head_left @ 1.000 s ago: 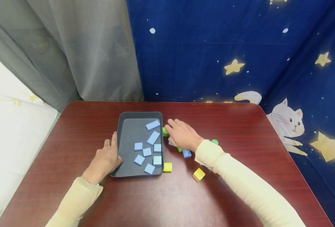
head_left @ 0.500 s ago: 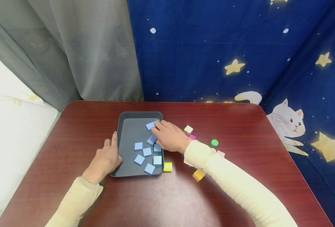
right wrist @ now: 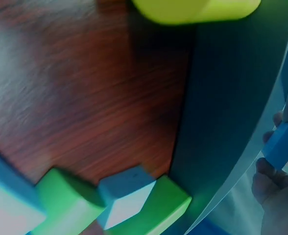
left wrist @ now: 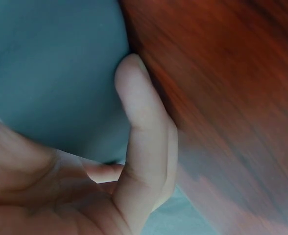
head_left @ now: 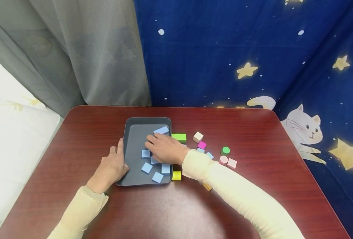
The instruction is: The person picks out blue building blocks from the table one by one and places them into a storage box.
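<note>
A dark grey tray [head_left: 134, 142] with several blue blocks [head_left: 147, 168] in it lies on the table. My left hand [head_left: 110, 167] holds the tray's left side, thumb over the rim and fingers along the outer wall; in the left wrist view a finger [left wrist: 146, 127] presses that wall. Over the tray's right half is my right hand [head_left: 167, 148], which the right wrist view shows at its right edge, pinching a blue block [right wrist: 281, 145] between fingers and thumb. The hand hides some of the blocks beneath it in the head view.
Right of the tray lie a green block [head_left: 179, 138], a yellow block [head_left: 176, 175], a white cube [head_left: 198, 137], a magenta block [head_left: 201, 145], a green cylinder [head_left: 225, 151], pink pieces [head_left: 231, 163] and an orange block [head_left: 207, 187]. My right sleeve [head_left: 239, 189] covers part of this area.
My right hand has moved left from the loose blocks beside the tray to above the tray, carrying a blue block. The left hand has stayed on the tray's side.
</note>
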The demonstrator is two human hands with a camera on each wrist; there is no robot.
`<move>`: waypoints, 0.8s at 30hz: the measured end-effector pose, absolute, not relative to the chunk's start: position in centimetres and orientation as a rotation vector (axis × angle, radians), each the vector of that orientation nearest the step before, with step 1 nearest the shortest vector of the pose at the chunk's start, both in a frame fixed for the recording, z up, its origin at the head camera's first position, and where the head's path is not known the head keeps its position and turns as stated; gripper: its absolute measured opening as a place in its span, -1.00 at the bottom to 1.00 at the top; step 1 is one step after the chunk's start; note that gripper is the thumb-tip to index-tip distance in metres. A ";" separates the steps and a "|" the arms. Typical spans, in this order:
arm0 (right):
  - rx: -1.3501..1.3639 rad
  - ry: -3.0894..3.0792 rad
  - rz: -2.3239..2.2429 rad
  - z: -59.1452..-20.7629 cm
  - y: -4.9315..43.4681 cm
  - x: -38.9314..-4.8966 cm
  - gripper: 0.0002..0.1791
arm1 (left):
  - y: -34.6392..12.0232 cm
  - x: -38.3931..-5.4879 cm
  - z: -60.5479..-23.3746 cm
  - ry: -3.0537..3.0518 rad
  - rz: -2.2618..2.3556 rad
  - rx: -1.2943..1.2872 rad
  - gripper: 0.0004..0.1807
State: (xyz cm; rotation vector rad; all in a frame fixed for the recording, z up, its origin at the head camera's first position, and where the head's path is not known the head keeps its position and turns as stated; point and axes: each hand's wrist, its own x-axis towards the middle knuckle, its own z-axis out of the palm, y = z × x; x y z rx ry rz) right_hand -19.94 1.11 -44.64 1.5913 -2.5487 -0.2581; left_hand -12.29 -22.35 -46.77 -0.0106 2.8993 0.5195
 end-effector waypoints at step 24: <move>1.805 -2.417 -0.268 -45.9 -3.1 -17.1 -0.73 | -22.2 -12.1 -46.7 2.902 0.480 0.018 0.08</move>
